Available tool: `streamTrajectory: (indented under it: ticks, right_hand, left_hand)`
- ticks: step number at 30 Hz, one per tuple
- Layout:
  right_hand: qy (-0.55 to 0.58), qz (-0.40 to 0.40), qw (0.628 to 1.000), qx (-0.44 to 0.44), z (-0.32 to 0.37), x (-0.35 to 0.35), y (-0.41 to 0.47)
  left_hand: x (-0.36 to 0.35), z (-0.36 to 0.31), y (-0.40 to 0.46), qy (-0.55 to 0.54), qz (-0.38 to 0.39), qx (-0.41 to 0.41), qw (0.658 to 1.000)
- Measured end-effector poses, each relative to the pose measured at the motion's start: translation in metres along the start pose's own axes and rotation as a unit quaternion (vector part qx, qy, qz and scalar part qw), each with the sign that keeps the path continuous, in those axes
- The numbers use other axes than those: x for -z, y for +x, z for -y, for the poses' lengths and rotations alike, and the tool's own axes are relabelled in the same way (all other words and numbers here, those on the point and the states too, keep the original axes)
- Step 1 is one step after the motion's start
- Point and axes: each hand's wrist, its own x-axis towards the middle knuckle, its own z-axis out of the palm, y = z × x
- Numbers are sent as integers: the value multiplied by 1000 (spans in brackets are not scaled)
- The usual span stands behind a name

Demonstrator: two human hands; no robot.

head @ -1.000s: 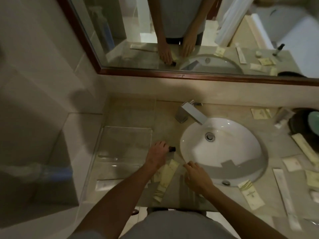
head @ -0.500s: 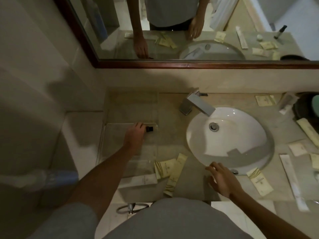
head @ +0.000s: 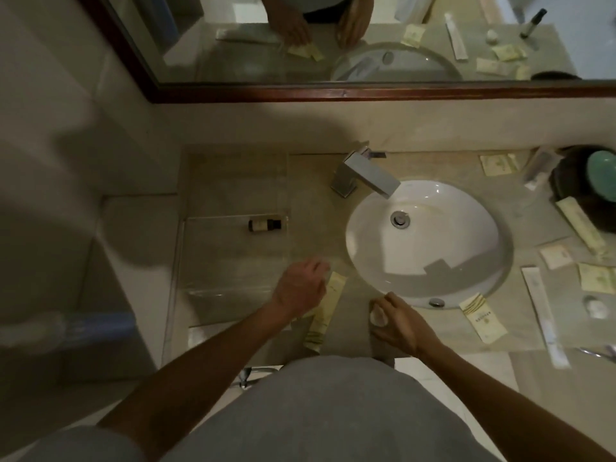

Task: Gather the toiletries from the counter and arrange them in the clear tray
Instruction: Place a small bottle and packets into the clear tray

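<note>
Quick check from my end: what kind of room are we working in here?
Most likely a hotel bathroom vanity: a white oval sink with a square chrome faucet, a framed mirror above, and packaged toiletry sachets scattered on the stone counter.

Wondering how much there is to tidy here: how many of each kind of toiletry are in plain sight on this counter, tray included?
Bottles: 1
Yellowish packets: 6
Long white sleeves: 1
White tubes: 1
Small round items: 2
Total: 11
</note>
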Motion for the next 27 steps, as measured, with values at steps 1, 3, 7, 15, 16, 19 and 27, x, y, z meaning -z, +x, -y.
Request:
streamTrajectory:
  ticks: [1,3,7,15,16,19,27]
  right_hand:
    - [12,-15,1000,0,4,-1,1]
    - [40,-43,998,11,9,-1,2]
    - [128,-83,988,26,14,3,5]
    - [166,-158,972,52,48,31,34]
    - [167,-154,972,53,52,35,38]
    - [168,-158,971,67,65,44,53]
    - [127,-137,978,98,117,60,106]
  left_hand:
    - [-7,-9,-7,0,37,8,999]
    - [-16,-26,-19,10,127,44,991]
    - [-28,-44,-34,53,186,98,976]
    - [-27,-51,-37,-50,164,153,973]
    - [-23,-49,-36,-59,160,125,977]
    - [-10,-35,-36,-13,141,15,990]
    - [52,67,-48,91,-3,72,993]
